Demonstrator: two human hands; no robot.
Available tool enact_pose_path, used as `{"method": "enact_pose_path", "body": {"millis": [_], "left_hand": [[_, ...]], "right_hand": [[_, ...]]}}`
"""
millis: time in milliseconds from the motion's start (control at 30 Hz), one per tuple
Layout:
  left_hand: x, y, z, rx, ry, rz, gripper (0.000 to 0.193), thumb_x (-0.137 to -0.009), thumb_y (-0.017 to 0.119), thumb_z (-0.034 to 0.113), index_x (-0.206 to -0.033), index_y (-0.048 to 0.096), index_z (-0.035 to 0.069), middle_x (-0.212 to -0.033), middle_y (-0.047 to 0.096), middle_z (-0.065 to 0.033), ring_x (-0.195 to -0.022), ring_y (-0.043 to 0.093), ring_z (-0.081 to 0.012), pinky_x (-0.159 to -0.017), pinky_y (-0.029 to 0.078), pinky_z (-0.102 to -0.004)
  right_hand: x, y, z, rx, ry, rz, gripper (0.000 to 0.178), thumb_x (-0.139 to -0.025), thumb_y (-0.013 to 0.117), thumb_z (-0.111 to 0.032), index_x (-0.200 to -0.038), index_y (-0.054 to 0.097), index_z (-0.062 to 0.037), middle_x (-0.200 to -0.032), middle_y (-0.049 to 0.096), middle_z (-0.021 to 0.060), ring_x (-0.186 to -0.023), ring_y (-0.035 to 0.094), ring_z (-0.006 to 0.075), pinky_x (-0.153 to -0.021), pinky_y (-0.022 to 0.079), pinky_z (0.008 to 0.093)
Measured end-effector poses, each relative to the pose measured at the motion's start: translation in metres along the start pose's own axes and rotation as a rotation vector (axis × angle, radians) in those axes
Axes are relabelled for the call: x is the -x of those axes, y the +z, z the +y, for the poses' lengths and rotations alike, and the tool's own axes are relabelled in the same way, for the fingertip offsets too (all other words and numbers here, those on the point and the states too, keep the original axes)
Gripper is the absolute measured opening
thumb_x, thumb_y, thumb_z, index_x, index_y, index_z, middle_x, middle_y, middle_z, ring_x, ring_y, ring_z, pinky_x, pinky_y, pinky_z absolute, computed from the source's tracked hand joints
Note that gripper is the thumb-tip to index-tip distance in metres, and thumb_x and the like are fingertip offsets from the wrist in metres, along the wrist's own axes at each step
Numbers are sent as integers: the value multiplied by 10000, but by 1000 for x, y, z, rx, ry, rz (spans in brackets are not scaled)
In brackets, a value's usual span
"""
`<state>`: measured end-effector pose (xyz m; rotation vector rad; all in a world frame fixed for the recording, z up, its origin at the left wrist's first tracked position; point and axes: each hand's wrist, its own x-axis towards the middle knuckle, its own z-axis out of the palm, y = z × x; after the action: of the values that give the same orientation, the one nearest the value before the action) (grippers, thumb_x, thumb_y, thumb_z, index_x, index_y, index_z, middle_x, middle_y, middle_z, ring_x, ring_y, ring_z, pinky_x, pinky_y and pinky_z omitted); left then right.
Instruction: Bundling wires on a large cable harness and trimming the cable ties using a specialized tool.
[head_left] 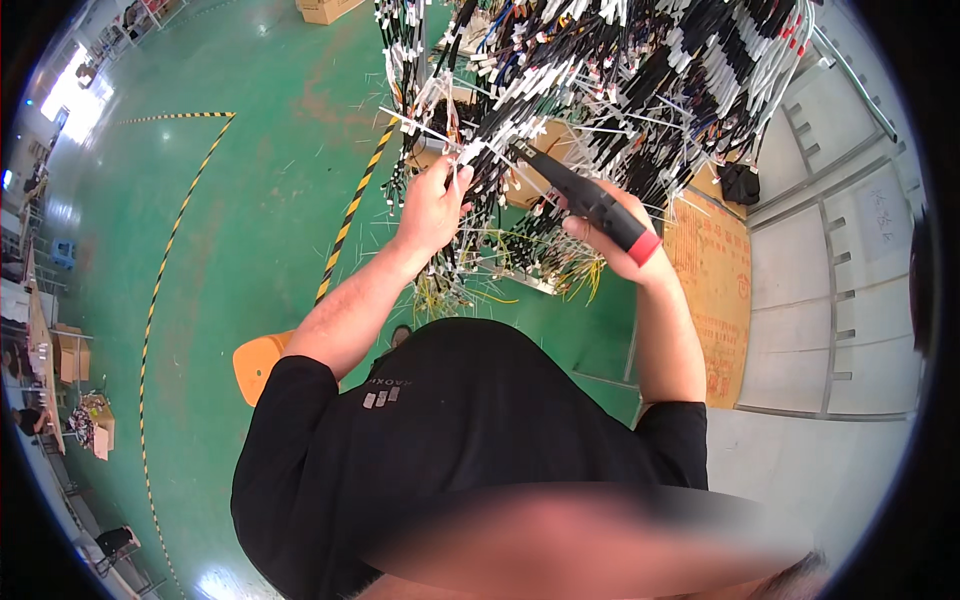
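Note:
In front of me hangs a dense mass of wire harnesses (640,60), mostly black cables with white connectors and thin white cable ties. My left hand (432,208) is closed on a bundle of cables (470,152) near the lower left of this mass, with its thumb and fingers pinched around it. Wrapped round a black cable tie gun (590,200) with a red rear end, my right hand (625,225) holds it to the right of the bundle. The gun's narrow nose points up and left, close to the cables. Part of the right fingers is hidden behind the gun.
Brown cardboard (712,300) and white panels (790,280) stand at the right. An orange stool (262,364) is left of my body. Yellow-black tape (358,205) marks the green floor. Cartons (98,425) and work tables line the far left.

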<state>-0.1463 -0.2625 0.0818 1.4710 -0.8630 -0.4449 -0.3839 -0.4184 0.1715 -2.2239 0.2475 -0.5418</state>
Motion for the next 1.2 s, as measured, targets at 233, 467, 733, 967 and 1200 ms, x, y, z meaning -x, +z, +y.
{"method": "enact_pose_path", "body": {"millis": [233, 467, 733, 967, 1200], "left_hand": [[-3, 3, 5, -180, 98, 122, 311, -978, 774, 161, -1202, 622, 7, -854, 744, -136, -727, 720, -179, -667, 549, -309], [-7, -1, -20, -249, 355, 171, 307, -973, 757, 79, -1191, 543, 42, -873, 731, -158, -717, 746, -249, -632, 573, -374], [-7, -8, -9, -148, 213, 28, 241, -1081, 602, 97, -1296, 528, 18, -823, 715, -108, -660, 710, -148, -554, 606, -320], [-11, -16, -2, 231, -14, -40, 363, -988, 771, 87, -1284, 578, 3, -961, 784, -109, -834, 725, -111, -695, 610, -271], [-21, -31, 8, 399, -260, -233, 272, -918, 809, 34, -1148, 684, -37, -950, 748, -68, -806, 720, -127, -711, 595, -275]], "right_hand": [[-8, 4, 5, -157, 103, -81, 298, -966, 810, -207, -1174, 710, -19, -929, 672, 46, -839, 600, 147, -779, 512, 328], [-10, 12, -1, -40, 49, -67, 327, -965, 807, -198, -1221, 706, -21, -904, 665, 44, -833, 594, 144, -777, 514, 325], [-8, 8, -2, -151, 140, -69, 305, -957, 813, -193, -1197, 717, -32, -913, 675, 63, -829, 610, 173, -782, 515, 335], [-6, 7, -10, 37, 53, -49, 319, -932, 831, -228, -1132, 697, -19, -910, 665, 105, -817, 638, 241, -775, 519, 372], [-12, 10, -30, 189, 2, -64, 341, -898, 819, -231, -1114, 678, -8, -912, 654, 151, -836, 622, 363, -795, 518, 422]]}}
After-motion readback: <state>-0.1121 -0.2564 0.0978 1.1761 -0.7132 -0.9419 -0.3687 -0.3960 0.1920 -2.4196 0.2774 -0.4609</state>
